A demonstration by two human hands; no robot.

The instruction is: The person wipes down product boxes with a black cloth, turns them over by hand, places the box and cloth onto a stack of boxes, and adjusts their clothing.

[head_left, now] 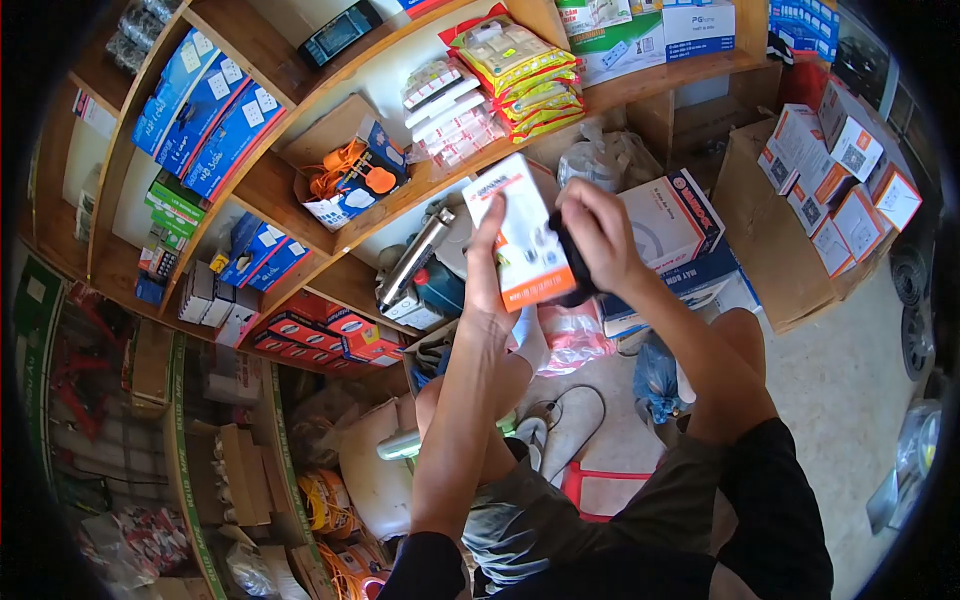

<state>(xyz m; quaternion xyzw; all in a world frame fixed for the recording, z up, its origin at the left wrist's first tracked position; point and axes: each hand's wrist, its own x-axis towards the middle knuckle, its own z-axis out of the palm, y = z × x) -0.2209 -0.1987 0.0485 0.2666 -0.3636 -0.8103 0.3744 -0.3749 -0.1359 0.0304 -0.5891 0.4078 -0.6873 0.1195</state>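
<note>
Small carton, white with an orange end band, printed card; held aloft, tilted, in front of the front edge of the wooden shelf. Left hand: fingers wrapped on the carton's left long side, thumb on the printed face. Right hand: fingers curled at the opposite side, beside a dark item; which of the two they grip cannot be told. Handling, by judgement: light, fairly stiff, smooth and a little slippery, corners apt to crush; best held by both long edges, without squeezing the broad face. Also present: glossy yellow packets, soft plastic, stacked near the shelf's front edge; orange cord, coiled; small white-and-orange boxes, square-cornered, in an open brown cardboard box, matt and creased, its near corner on the floor.
</note>
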